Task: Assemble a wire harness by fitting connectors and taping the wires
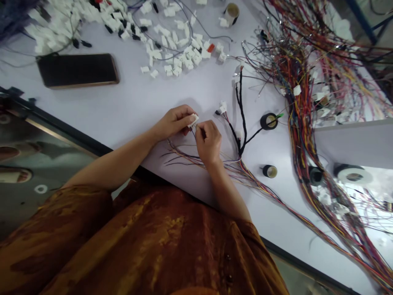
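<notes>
Between the thumb and fingers of my left hand is a small white connector, tilted. My right hand is closed right beside it, pinching a thin wire close to the connector; whether the wire's tip is inside cannot be made out. Loose wire ends spread out below both hands. They run under my right wrist to a wire harness, whose black-taped branches fan out upward. A white plug ends one branch.
White connectors lie scattered at the back. A dark phone rests at the left. Black tape rolls stand right of the harness. A thick bundle of coloured wires runs down the right side.
</notes>
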